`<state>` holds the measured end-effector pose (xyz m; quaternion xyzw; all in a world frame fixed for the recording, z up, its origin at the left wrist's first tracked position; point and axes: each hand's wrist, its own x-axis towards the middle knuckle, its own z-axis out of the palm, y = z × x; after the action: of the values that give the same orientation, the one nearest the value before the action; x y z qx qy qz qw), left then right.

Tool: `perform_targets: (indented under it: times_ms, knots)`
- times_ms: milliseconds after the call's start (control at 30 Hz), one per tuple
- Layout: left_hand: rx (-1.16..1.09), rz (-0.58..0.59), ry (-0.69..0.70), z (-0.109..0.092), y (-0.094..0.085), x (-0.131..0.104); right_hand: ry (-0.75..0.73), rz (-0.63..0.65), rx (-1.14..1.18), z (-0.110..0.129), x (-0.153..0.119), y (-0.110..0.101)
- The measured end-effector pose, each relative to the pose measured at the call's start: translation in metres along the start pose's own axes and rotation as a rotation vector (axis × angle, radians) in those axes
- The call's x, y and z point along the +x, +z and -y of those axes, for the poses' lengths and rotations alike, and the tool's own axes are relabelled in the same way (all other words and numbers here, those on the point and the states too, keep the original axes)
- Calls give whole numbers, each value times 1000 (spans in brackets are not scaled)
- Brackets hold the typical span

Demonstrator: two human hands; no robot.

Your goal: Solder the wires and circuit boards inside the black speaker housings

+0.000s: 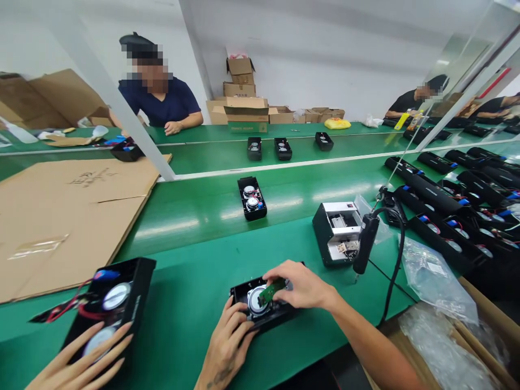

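A black speaker housing [266,323] lies at a slant on the green bench in front of me, its inside facing up and a round silver speaker [257,301] showing in it. My left hand [232,337] grips the near left end of this housing, fingers over its edge. Between the thumb and fingers of my right hand [303,286] is a small green circuit board [271,291], tilted above the housing beside the speaker. My right hand hides the housing's right part. To the left, another person's hand [91,357] rests on a second open speaker housing [136,314] with red wires.
An electric screwdriver [365,244] hangs on a cable before a screw feeder [337,235]. Another housing [252,199] sits on the belt ahead. Many housings [455,216] crowd the right. Cardboard [73,216] covers the left; a co-worker [162,108] sits opposite.
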<state>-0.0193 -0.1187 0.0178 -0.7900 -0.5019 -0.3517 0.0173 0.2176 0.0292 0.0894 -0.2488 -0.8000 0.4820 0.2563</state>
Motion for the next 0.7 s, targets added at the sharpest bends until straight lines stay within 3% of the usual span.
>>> perform_targets:
  times_ms: [100, 200, 267, 333, 400, 500, 600, 700]
  knots:
    - [16, -10, 10, -3, -3, 2, -16, -107, -110, 1, -20, 2]
    - [-22, -43, -22, -4, -5, 1, 61, -358, -94, -4, -39, 0]
    - [-58, -126, -107, 0, -5, 1, 88, -571, -84, -6, -56, 1]
    - [-85, -212, -287, 7, -3, 2, 158, -731, 8, -10, -77, 11]
    - [-150, -220, -536, 17, 0, 6, 282, -762, 204, -15, -98, 33]
    - [-378, -67, -844, 28, 8, 13, 437, -758, 530, -25, -122, 85]
    - [-477, -2, -960, 25, 14, 13, 544, -885, 773, -31, -127, 138]
    - [-363, -98, -959, 2, 20, 0, 552, -947, 858, -32, -115, 158]
